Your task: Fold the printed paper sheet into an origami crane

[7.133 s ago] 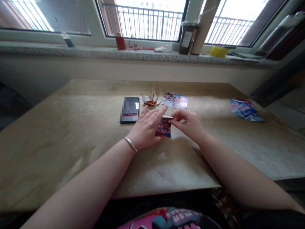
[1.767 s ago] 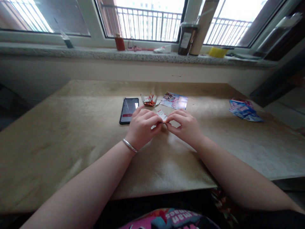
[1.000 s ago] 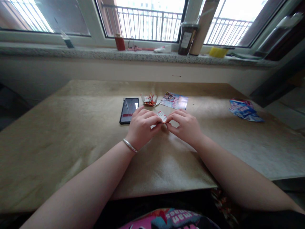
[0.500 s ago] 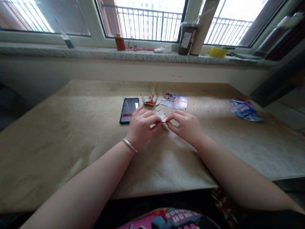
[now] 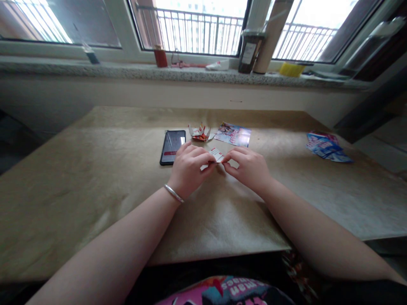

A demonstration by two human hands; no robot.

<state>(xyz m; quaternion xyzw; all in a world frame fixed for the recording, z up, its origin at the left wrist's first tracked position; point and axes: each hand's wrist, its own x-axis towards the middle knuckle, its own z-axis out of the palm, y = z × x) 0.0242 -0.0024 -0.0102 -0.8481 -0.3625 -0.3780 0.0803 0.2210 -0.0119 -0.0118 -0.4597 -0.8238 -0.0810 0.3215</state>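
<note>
A small piece of printed paper [image 5: 216, 154], white with red marks, is pinched between my two hands over the middle of the table. My left hand [image 5: 191, 165], below a silver bangle [image 5: 173, 193], grips its left side with thumb and forefinger. At its right edge, my right hand [image 5: 246, 165] pinches with thumb and forefinger. The paper's lower part is hidden by my fingers. Just behind my left hand lies a dark phone [image 5: 170, 148] with its screen lit. Beyond the paper sits a folded paper shape [image 5: 201, 133] in white, red and orange.
A printed picture sheet [image 5: 233, 134] lies flat behind my right hand. Several blue and red packets [image 5: 327, 146] are piled at the right. Along the stone windowsill [image 5: 127, 71] stand a red container [image 5: 160, 56], a dark jar [image 5: 250, 51] and a yellow item [image 5: 291, 69].
My right fingers have shifted very slightly to the right along the paper's edge. My left hand and the things on the table stay where they were.
</note>
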